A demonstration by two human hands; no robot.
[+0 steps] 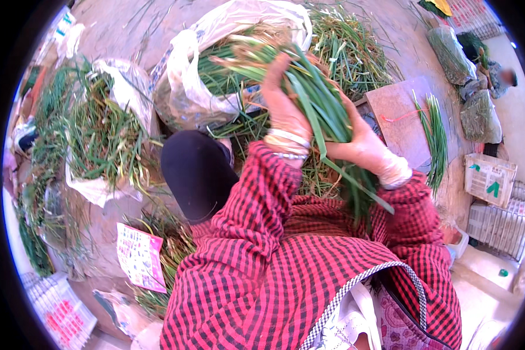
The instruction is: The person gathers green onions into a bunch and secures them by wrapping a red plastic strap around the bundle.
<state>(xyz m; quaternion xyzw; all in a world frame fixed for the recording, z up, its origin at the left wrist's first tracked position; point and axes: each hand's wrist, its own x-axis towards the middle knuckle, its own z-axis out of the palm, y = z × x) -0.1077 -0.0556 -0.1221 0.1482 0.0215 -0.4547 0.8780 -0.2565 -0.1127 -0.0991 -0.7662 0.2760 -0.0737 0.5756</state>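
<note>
Green and loosely gathered, a bunch of long stalks (321,108) is held up in front of the chest, pale ends toward the upper left, leaf tips trailing down past the right wrist. The left hand (283,102) grips its near-left side, fingers pointing upward, forearm rising steeply. The right hand (359,140) clasps the other side, thumb across the front, wrist bent inward. Both elbows are bent, in red-and-black checked sleeves (245,204). Just beyond stands a white plastic sack (184,79) of stalks, with a loose heap (356,49) beside it. To the right, a slimmer bundle (438,140) lies by a red string (399,118) on a brownish board (394,96).
</note>
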